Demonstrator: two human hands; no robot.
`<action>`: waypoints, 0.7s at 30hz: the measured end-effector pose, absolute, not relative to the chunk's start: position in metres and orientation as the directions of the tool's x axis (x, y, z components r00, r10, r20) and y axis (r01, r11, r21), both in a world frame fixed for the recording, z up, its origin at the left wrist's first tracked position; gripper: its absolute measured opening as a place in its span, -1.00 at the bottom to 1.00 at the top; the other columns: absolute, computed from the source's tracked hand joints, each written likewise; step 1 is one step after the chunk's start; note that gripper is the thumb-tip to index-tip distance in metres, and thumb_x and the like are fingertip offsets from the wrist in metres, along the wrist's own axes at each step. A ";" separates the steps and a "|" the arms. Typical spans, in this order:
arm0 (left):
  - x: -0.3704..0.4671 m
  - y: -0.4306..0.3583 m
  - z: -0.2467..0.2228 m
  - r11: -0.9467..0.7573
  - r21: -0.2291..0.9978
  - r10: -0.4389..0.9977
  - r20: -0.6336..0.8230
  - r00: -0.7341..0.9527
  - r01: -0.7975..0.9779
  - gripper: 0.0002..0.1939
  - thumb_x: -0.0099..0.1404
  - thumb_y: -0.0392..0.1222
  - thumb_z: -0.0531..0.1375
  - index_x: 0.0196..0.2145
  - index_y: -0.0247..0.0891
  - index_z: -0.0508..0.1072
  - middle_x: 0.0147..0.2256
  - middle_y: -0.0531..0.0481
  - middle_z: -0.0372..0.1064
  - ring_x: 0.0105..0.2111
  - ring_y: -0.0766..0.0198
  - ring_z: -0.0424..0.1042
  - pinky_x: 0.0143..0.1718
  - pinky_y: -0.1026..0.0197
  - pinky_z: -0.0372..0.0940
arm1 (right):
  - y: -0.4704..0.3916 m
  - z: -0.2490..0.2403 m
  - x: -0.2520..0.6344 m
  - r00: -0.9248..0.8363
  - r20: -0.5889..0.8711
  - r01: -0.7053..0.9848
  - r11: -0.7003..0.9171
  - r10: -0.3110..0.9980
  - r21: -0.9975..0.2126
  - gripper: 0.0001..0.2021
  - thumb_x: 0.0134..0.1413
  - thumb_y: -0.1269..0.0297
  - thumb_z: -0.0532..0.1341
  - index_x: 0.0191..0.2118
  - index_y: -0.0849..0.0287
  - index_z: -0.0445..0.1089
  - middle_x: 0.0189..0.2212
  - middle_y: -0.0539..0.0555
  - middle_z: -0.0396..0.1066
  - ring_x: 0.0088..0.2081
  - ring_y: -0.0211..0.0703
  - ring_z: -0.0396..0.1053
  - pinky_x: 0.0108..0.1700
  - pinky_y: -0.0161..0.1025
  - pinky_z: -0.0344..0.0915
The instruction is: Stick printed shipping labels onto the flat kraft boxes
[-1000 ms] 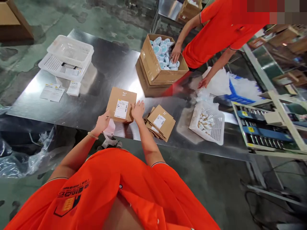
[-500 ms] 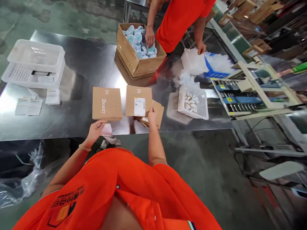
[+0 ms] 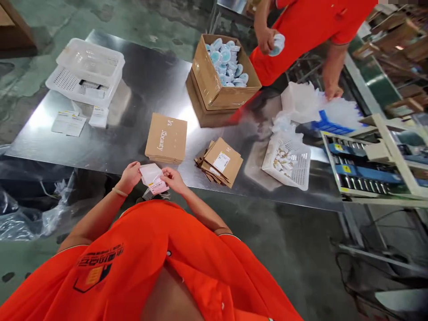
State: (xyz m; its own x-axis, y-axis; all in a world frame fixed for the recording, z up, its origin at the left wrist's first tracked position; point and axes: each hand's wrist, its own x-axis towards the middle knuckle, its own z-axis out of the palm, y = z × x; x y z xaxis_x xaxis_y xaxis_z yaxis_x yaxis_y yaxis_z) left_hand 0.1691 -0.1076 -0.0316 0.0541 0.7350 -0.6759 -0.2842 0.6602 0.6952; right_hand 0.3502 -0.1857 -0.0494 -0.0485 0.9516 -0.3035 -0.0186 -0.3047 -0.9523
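The left hand (image 3: 130,177) and right hand (image 3: 173,179) pinched opposite sides of a small sheet of labels (image 3: 152,173), held at the near edge of a metal table (image 3: 147,80). Just beyond it sat a neat cardboard stack (image 3: 167,138); to the right lay a fanned cardboard pile (image 3: 233,164). Farther back, a co-worker's hand (image 3: 265,41) gripped a round white item (image 3: 278,44) near an open carton (image 3: 219,97).

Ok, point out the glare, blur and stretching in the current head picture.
All in the head view: white glare on the metal table left of the big carton and near the table's left end; the carton's dark reflection below it; shelves at top right soft and blurred; the wide lens seems to stretch the orange shirt along the bottom; print on the pink labels too fine to read.
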 end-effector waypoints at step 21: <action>0.204 -0.108 -0.030 0.597 0.802 0.726 -0.535 0.432 -0.009 -0.40 -0.39 -0.15 0.65 -0.31 -0.37 0.69 -0.27 -0.24 0.68 -0.24 -0.09 0.65 -0.08 -0.07 0.51 | -0.140 -0.012 0.379 0.304 0.118 0.524 -0.062 0.945 -0.850 -0.85 0.27 0.31 0.28 -0.36 0.08 0.55 0.05 0.19 0.57 0.10 0.03 0.51 0.19 -0.03 0.44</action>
